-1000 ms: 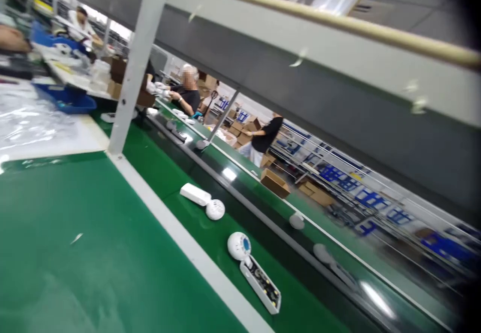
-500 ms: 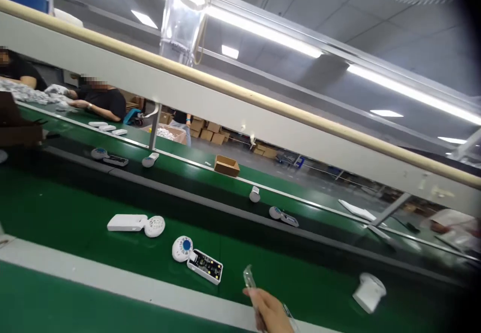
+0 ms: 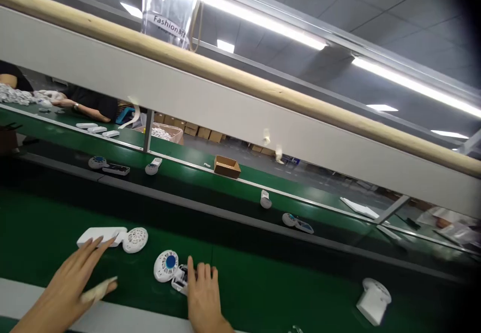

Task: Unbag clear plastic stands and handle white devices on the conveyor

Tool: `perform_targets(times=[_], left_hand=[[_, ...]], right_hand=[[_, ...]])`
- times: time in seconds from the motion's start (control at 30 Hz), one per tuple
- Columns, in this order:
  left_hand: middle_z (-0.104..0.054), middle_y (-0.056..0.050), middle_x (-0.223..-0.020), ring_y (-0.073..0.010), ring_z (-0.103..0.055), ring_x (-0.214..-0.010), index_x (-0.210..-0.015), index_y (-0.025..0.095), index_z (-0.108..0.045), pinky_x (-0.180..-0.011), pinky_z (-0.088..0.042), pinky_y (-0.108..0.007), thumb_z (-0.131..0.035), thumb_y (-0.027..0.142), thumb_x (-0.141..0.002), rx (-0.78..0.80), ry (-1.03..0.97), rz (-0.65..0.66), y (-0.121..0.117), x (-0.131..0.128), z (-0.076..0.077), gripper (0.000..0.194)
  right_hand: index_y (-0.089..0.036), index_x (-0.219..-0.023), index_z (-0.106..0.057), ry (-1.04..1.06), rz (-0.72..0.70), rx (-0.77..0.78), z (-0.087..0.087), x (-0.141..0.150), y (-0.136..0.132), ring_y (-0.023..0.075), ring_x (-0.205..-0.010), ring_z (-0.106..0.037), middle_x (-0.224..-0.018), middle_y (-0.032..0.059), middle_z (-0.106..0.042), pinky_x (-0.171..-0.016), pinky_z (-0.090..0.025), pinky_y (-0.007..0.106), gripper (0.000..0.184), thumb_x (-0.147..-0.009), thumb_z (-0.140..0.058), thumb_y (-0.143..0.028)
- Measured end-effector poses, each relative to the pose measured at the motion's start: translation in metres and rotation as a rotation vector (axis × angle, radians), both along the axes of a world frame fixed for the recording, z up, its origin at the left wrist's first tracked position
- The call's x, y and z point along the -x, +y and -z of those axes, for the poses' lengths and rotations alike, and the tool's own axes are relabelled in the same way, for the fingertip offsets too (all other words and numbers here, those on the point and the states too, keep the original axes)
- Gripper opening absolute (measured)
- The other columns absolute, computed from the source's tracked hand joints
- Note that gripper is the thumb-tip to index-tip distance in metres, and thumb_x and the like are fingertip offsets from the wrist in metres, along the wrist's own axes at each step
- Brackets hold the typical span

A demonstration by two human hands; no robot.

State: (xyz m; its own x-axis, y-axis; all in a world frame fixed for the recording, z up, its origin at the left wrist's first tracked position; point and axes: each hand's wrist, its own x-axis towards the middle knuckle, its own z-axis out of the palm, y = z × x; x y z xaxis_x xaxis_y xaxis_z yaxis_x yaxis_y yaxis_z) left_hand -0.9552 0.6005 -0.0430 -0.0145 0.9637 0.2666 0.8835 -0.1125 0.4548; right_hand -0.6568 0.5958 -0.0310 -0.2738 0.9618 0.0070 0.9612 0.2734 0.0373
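Observation:
My left hand (image 3: 77, 275), a pale wrap on its thumb, is stretched out with fingers apart. Its fingertips overlap the body of a white handheld fan (image 3: 135, 240) lying with its grille up; whether they touch it is unclear. Over the handle of an opened handheld fan (image 3: 165, 267) with a blue hub, my right hand (image 3: 205, 293) has its fingers bent down onto the casing. That hand hides most of the circuit board, and its thumb is out of sight. A clear plastic piece (image 3: 295, 329) shows at the bottom edge.
Another white fan part (image 3: 374, 300) lies to the right on the green belt (image 3: 285, 283). Beyond a grey divider, several fans ride a dark strip, including an opened one (image 3: 297, 223). A small cardboard box (image 3: 227, 167) sits behind. A white beam (image 3: 210, 100) crosses overhead; co-workers sit far left.
The right hand no longer holds the clear plastic piece and has moved left onto the opened fan. My left hand has come into view over the other fan. The view has shifted slightly.

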Motion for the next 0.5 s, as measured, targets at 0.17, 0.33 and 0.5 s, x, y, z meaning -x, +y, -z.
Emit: perform_targets(times=[0.17, 0.33, 0.5], left_hand=[[-0.036, -0.019, -0.145, -0.0381, -0.018, -0.138, -0.140, 0.017, -0.036, -0.108, -0.016, -0.058, -0.057, 0.049, -0.071, 0.206, 0.233, 0.060, 0.077, 0.006, 0.006, 0.080], [-0.054, -0.020, -0.129, -0.0381, -0.046, -0.122, -0.130, 0.013, -0.050, -0.105, -0.028, -0.052, -0.061, 0.030, -0.059, 0.274, 0.251, 0.154, 0.105, 0.027, 0.007, 0.074], [-0.061, -0.022, -0.119, -0.0400, -0.057, -0.108, -0.116, 0.010, -0.062, -0.093, -0.043, -0.051, -0.049, 0.042, -0.066, 0.210, 0.070, 0.122, 0.081, 0.027, 0.010, 0.061]], right_hand=[[-0.024, -0.139, -0.037, 0.036, 0.020, -0.073, 0.031, 0.015, 0.007, 0.0393, -0.114, -0.050, -0.126, 0.0178, -0.054, -0.093, -0.042, 0.059, 0.073, -0.076, -0.070, -0.041], [-0.039, -0.141, -0.027, -0.009, -0.025, 0.069, 0.019, 0.020, 0.016, 0.0398, -0.106, -0.057, -0.119, 0.0154, -0.060, -0.080, -0.049, 0.060, 0.092, -0.066, -0.080, -0.032], [-0.040, -0.130, -0.047, 0.350, 0.115, 0.125, 0.013, 0.012, 0.020, 0.0345, -0.106, -0.059, -0.107, 0.0082, -0.066, -0.083, -0.050, 0.052, 0.054, -0.080, -0.064, -0.030]])
